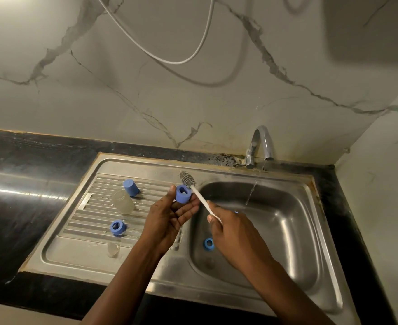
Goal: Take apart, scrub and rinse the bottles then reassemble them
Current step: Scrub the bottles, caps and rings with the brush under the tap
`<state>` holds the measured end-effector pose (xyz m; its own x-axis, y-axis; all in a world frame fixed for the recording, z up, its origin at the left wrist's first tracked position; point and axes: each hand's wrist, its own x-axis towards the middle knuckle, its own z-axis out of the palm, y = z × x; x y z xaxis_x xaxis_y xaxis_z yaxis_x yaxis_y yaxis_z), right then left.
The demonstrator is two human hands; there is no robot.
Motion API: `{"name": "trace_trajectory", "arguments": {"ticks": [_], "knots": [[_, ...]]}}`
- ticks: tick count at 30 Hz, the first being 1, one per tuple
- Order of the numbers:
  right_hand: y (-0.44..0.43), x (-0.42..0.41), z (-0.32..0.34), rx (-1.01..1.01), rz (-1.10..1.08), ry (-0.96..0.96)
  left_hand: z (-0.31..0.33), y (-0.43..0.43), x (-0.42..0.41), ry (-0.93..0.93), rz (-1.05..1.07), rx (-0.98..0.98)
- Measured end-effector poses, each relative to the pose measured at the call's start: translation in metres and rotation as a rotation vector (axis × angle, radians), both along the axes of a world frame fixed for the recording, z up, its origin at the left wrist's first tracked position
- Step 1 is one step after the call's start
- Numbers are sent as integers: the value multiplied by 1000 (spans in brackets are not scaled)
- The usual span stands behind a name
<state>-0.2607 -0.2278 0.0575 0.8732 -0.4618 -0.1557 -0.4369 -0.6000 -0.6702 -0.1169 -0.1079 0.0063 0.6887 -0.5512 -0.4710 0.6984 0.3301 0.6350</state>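
Left hand [172, 214] is pinching a blue collar [183, 194]. The thumb is pressing its left wall, and the fingers are lying under and along its right side, only loosely curled. The collar's opening is facing up.

Right hand [233, 233] is clenching round the white handle of a bottle brush [201, 200], with the thumb lying along the shaft. The grey bristle head is sitting just beyond the held collar, at its far rim; I cannot tell whether the bristles are touching it.

Both hands are hovering over the ridge where the drainboard [94, 184] is meeting the basin [287, 219].

Left of the left hand, on the ribbed drainboard:
- A clear bottle [123, 202] is lying on its side.
- A blue cap [131, 187] is standing just beyond the bottle.
- A second collar [117, 227] is sitting nearer the person.
- A small clear piece [112, 249] is lying nearer still, on the flat steel.

Bare ribs are showing between these parts and the left wrist.

Below the right hand, a third collar [209, 243] is lying in the basin near its left wall. Right of the right hand, a thin water stream [252, 191] is falling from the tap [260, 146], well apart from the brush. The basin floor is showing wide beyond the stream, and the sink's raised rim and a black counter [17, 160] are bounding it.
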Motion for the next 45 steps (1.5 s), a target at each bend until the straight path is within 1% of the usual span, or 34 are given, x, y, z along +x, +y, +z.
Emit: {"name": "trace_trajectory", "arguments": {"ticks": [6, 8, 10, 15, 21, 26, 28, 32, 34, 36, 38, 42, 45], "knots": [[-11, -8, -8, 10, -16, -7, -3, -6, -7, 27, -10, -38], [-17, -17, -12, -5, -24, -16, -4, -6, -7, 33, -34, -44], [-23, -29, -18, 25, -35, -45, -8, -7, -9, 44, -70, -48], [-43, -59, -27, 80, -47, -91, -17, -15, -28, 70, -142, 2], [-65, -93, -33, 128, -111, -89, -46, -40, -60, -59, -260, 229], [-76, -118, -39, 159, -128, -76, -95, -66, -69, -141, -337, 392], [-79, -125, -44, 169, -132, -38, -121, -76, -73, -243, -378, 518], [-86, -138, -54, 196, -124, -17, -166, -92, -76, -622, -613, 806], [-90, -142, -59, 216, -110, 11, -181, -100, -73, -700, -687, 925], [-94, -144, -64, 225, -94, 37, -193, -107, -68, -758, -667, 1053], [-98, -145, -71, 232, -86, 59, -204, -115, -65, -788, -638, 1125], [-105, -148, -87, 236, -89, 78, -228, -121, -64, -771, -642, 1196], [-112, -150, -98, 224, -87, 100, -240, -123, -68, -748, -679, 1192]]}}
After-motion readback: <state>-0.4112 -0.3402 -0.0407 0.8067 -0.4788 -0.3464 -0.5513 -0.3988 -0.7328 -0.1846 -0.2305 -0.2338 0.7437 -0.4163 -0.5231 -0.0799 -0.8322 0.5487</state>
